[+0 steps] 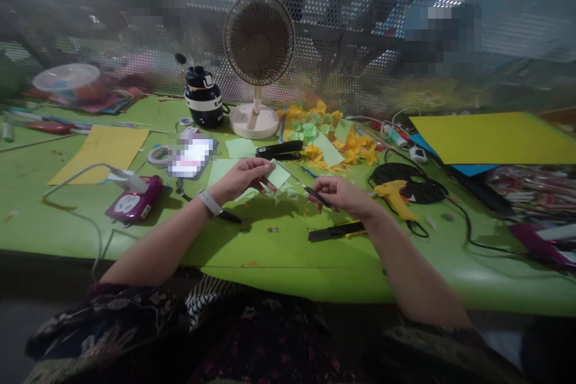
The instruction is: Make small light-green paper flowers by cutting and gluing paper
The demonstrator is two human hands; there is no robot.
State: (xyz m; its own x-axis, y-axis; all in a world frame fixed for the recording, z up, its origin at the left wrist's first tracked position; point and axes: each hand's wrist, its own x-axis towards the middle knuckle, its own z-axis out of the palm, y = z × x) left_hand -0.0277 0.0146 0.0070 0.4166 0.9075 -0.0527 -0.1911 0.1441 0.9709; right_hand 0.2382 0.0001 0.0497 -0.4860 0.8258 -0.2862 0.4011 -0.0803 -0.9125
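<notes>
My left hand pinches a small piece of light green paper above the middle of the table. In my right hand is a pair of scissors, its blades pointing left toward the paper's upper edge. My fingers cover most of the handles. Below the hands lie light green paper scraps. A black stapler rests just behind the paper. Behind it to the right is a pile of orange and green paper pieces. Nearer to me, a utility knife lies by my right wrist.
A fan and a dark bottle stand at the back. Left are a phone, a tape roll and a purple power strip with its cable. A yellow glue gun and yellow sheets lie right.
</notes>
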